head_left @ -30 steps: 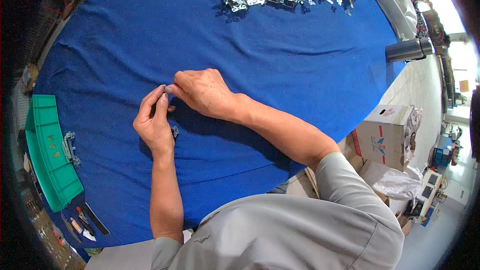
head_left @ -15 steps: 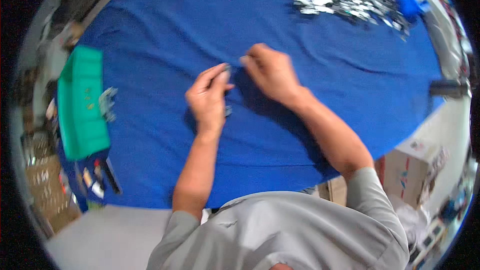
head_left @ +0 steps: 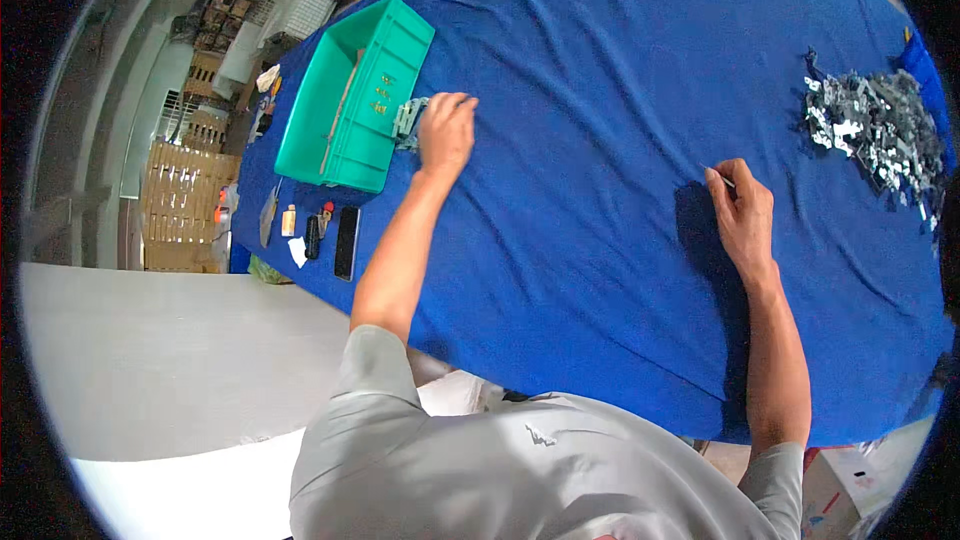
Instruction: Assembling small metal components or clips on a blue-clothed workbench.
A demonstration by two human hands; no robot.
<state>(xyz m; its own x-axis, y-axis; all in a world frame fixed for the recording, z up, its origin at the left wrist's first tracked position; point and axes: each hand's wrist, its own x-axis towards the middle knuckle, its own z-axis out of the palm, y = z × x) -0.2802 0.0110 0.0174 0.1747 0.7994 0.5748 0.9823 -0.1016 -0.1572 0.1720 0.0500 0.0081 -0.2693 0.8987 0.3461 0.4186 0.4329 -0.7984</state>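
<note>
My left hand [head_left: 447,136] is beside the green plastic bin, at a small cluster of grey metal pieces [head_left: 407,124] on the cloth. Its fingers are bent together, and a small dark piece shows at the fingertips; its kind is too small to tell. Well to the right, my right hand [head_left: 746,220] is raised over the blue cloth [head_left: 590,200], casting a shadow. Between its thumb and fingers sits a thin, light-coloured piece [head_left: 727,180], mostly covered by the fingers. A heap of small silver and black metal pieces [head_left: 870,125] lies at the far right.
The green bin [head_left: 385,90] stands at the table's left side with a thin rod inside. In front of it lie a black phone-like slab [head_left: 346,243], a small bottle [head_left: 289,220] and a white scrap [head_left: 298,252]. Blue plastic [head_left: 925,80] edges the metal heap.
My hands were close together over the cloth; now they are far apart, the left by the green bin and the right toward the metal heap. The view has swung left.
</note>
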